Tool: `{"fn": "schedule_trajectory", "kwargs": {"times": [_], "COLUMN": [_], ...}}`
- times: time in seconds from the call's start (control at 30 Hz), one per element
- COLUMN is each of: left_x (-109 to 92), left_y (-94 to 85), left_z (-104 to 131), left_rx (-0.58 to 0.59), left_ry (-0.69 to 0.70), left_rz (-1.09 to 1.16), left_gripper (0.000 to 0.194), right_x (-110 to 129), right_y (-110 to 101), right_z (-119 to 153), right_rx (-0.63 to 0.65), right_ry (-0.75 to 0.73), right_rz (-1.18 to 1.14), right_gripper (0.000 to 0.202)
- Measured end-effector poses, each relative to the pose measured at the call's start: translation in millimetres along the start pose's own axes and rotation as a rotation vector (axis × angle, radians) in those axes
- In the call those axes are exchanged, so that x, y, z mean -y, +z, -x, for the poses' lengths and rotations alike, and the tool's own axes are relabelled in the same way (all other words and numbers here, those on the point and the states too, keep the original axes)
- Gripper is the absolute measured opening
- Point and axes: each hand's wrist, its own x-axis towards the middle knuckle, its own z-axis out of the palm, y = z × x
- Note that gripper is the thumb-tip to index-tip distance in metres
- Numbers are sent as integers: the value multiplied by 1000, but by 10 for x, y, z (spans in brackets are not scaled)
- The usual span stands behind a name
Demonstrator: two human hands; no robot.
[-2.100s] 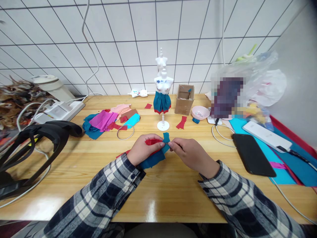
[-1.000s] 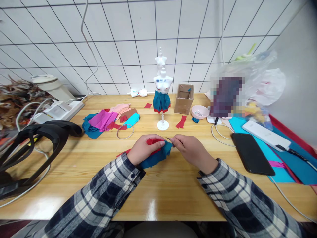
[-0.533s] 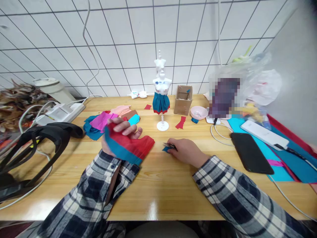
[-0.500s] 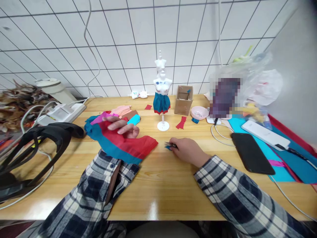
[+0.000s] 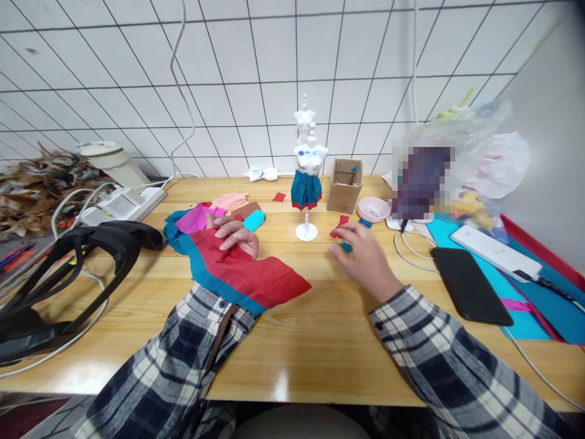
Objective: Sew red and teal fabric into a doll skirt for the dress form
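Observation:
My left hand [image 5: 238, 235] has its fingers curled over a thin, crinkled red and blue sheet [image 5: 256, 280], which drapes across the wrist and sleeve. Its red end points right, toward the middle of the table. Fingers apart, my right hand [image 5: 365, 259] hovers low over the wood, slightly blurred. A small blue scrap [image 5: 346, 246] shows between its thumb and forefinger; whether they touch it I cannot tell. Just beyond the fingertips lies a red cut piece [image 5: 342, 223]. A small white dress form [image 5: 311, 160] wearing a blue skirt with a red hem [image 5: 306, 189] stands upright on a round base.
Behind are a cardboard box [image 5: 345, 188] and a pink bowl [image 5: 373, 210]. Coloured pieces [image 5: 254, 220] lie beyond my left hand. A black phone [image 5: 470, 285] and white power bank [image 5: 496, 254] rest at right. A black strap-like headset [image 5: 100, 268] and power strip [image 5: 123, 206] occupy the left.
My right hand has moved forward to the red piece and its fingers have spread; the small metal blades it held no longer show. The red and blue sheet's tip has shifted right.

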Motion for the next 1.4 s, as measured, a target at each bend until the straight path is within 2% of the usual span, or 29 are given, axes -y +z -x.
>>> {"fn": "schedule_trajectory", "kwargs": {"times": [0.03, 0.1, 0.13, 0.17, 0.23, 0.3, 0.37, 0.43, 0.5, 0.57, 0.63, 0.7, 0.77, 0.83, 0.9, 0.97, 1.0, 1.07, 1.13, 1.17, 1.2, 1.23, 1.3, 1.37, 1.4], "left_x": [34, 77, 83, 77, 35, -33, -98, -146, -184, -232, -293, -346, -369, -361, -337, -306, -288, -242, -177, -141, -105, -72, -22, 8, 18], "left_y": [8, 6, -3, -17, -43, -52, -38, -13, 6, 2, -36, -106, -186, -242, -240, -169, -113, 18, 139, 189, 231, 266, 314, 337, 336], "left_z": [1, -11, -22, -34, -57, -68, -65, -58, -67, -106, -174, -255, -327, -366, -352, -267, -197, -17, 177, 264, 339, 399, 473, 497, 494], "left_rx": [3, 24, 36, 45, 37, 11, -5, -20, -38, -20, 43, 94, 93, 78, 89, 206, 316, 663, 997, 1096, 1145, 1160, 1109, 953, 835], "left_ry": [41, 91, 84, 63, -42, -243, -498, -721, -864, -923, -910, -831, -689, -466, -143, 176, 290, 294, 198, 140, 94, 83, 82, 34, -28], "left_rz": [40, 116, 137, 151, 168, 167, 111, 25, -53, -108, -178, -322, -540, -802, -1090, -1308, -1363, -1329, -1284, -1258, -1241, -1214, -1155, -1088, -1060], "left_gripper": [21, 13, 11, 12, 18, 28, 49, 78, 97, 98, 78, 49, 48, 55, 56, 54, 54, 64, 79, 87, 89, 85, 57, 22, 15], "right_x": [123, 372, 477, 559, 640, 626, 564, 496, 441, 396, 359, 332, 319, 323, 336, 348, 349, 334, 299, 279, 262, 249, 238, 233, 220], "right_y": [38, 126, 170, 211, 268, 283, 260, 219, 182, 163, 159, 162, 165, 163, 154, 139, 130, 114, 107, 109, 115, 124, 138, 130, 112], "right_z": [50, 162, 215, 258, 303, 288, 234, 174, 130, 107, 101, 104, 111, 120, 126, 123, 118, 102, 86, 80, 78, 79, 87, 90, 83], "right_rx": [83, 372, 473, 516, 538, 513, 436, 336, 302, 321, 339, 353, 390, 456, 498, 497, 480, 438, 414, 408, 413, 424, 451, 501, 500], "right_ry": [-61, -82, -70, -40, 53, 199, 372, 511, 567, 562, 537, 527, 536, 545, 556, 575, 586, 612, 641, 658, 673, 679, 666, 623, 587], "right_rz": [-237, -649, -753, -781, -819, -983, -1226, -1374, -1399, -1400, -1414, -1417, -1398, -1369, -1345, -1358, -1381, -1438, -1477, -1483, -1484, -1484, -1469, -1372, -1260], "right_gripper": [43, 48, 53, 53, 36, 29, 31, 35, 36, 38, 41, 42, 44, 47, 49, 57, 64, 73, 67, 59, 50, 41, 26, 24, 30]}}
